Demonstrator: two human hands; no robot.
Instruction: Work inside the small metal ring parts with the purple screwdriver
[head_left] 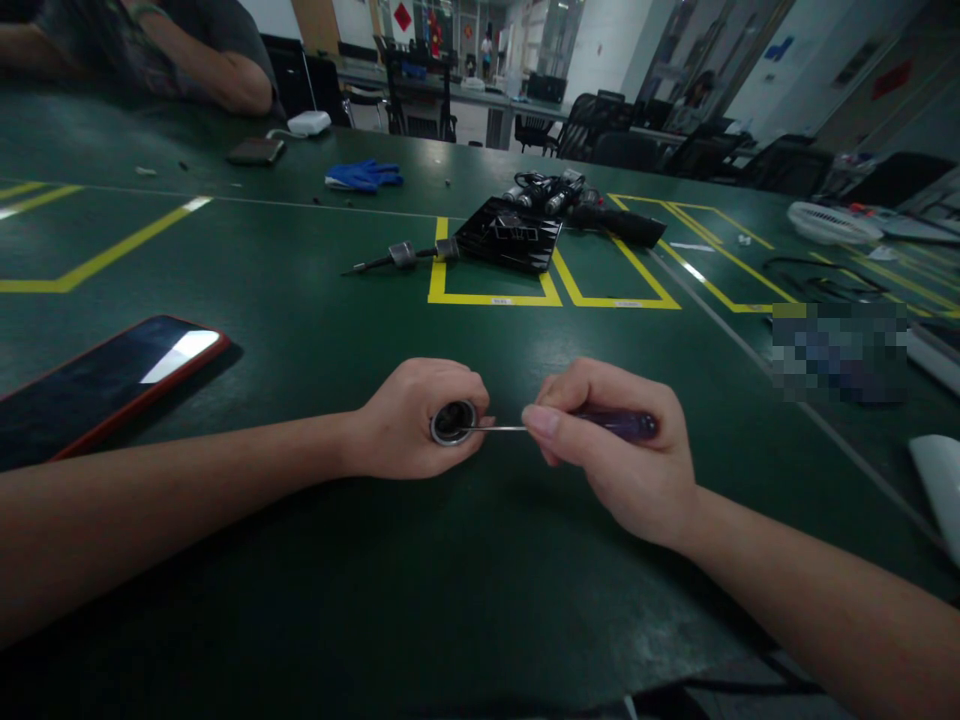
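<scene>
My left hand [420, 418] is wrapped round a short hollow cylinder with a metal rim [453, 423]; its open end faces me and the inside looks dark. Most of the cylinder is hidden by my fingers. In my right hand [622, 450] is a screwdriver [626, 426] with a dark purplish handle. Its thin metal shaft points left and the tip reaches the cylinder's rim; whether it goes inside I cannot tell. Both hands are above the green table [375, 600], in front of the yellow tape outlines.
A phone with a red edge [112, 385] lies left. Beyond my hands are a soldering-iron-like tool [397, 256], a glossy black packet [514, 235], bundled cables [551, 188] and a blue glove [365, 176]. Another person's arm [217, 65] rests at the far left. A white object [937, 480] stands right.
</scene>
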